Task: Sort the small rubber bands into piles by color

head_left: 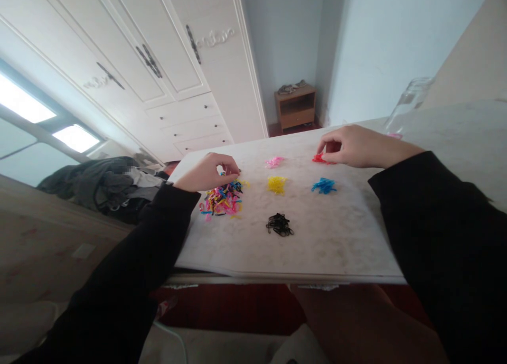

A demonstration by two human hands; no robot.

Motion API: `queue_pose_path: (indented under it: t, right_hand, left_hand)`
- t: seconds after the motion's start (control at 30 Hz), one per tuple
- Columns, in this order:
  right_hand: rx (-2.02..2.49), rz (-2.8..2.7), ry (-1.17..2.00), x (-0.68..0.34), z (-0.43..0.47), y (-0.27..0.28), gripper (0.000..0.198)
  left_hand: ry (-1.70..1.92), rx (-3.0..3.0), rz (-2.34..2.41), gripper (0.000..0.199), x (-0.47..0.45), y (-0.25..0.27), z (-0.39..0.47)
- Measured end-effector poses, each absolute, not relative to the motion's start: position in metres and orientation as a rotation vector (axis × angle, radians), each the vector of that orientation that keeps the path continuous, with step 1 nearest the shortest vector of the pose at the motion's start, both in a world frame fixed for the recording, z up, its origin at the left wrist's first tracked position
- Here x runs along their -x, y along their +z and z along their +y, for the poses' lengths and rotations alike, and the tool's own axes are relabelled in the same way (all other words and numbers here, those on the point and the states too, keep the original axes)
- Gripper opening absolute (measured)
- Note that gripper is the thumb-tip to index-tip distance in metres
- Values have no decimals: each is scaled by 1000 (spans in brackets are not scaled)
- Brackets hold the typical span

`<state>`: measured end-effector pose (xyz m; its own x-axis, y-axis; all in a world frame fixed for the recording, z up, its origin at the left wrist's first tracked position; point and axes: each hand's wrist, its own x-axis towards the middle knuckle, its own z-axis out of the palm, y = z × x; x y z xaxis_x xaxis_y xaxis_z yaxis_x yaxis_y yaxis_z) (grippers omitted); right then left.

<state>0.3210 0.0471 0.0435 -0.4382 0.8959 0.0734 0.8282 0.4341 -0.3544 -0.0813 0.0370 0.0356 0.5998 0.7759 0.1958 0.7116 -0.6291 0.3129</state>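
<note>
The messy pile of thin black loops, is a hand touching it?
No, the black pile lies on the pale table, apart from the left hand and right hand.

White wardrobe [222, 84] ahead of you, bright window [77, 137] to your left.
Dark handles [194, 44] mark the wardrobe's doors [170, 63], with drawers [182, 112] underneath. Right of it you see a small wooden cabinet [297, 118] near pale bluish walls [285, 31]. Dark red floor [222, 306] shows beneath the pale-topped table [336, 237] in front of you.
</note>
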Motion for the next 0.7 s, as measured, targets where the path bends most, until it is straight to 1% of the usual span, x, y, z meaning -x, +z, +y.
queue_pose_path:
  t: [0.1,0.23,0.4,0.53,0.7]
  right_hand:
    - [1494,-2454,371,-321,47,43,26]
    - [1455,-2465,365,-322,48,43,26]
    - [1466,-2461,371,-319,46,45,27]
    - [1485,-2452,376,-317,44,46,26]
    - [1458,-2475,381,-319,46,44,25]
  left_hand:
    - [373,-2640,1163,14,83,39,36]
    - [295,-2659,1132,19,86,42,36]
    - [184,-2603,1141,21,88,43,37]
    - [163,-2601,1130,20,87,45,35]
    - [126,-2604,1081,24,86,49,32]
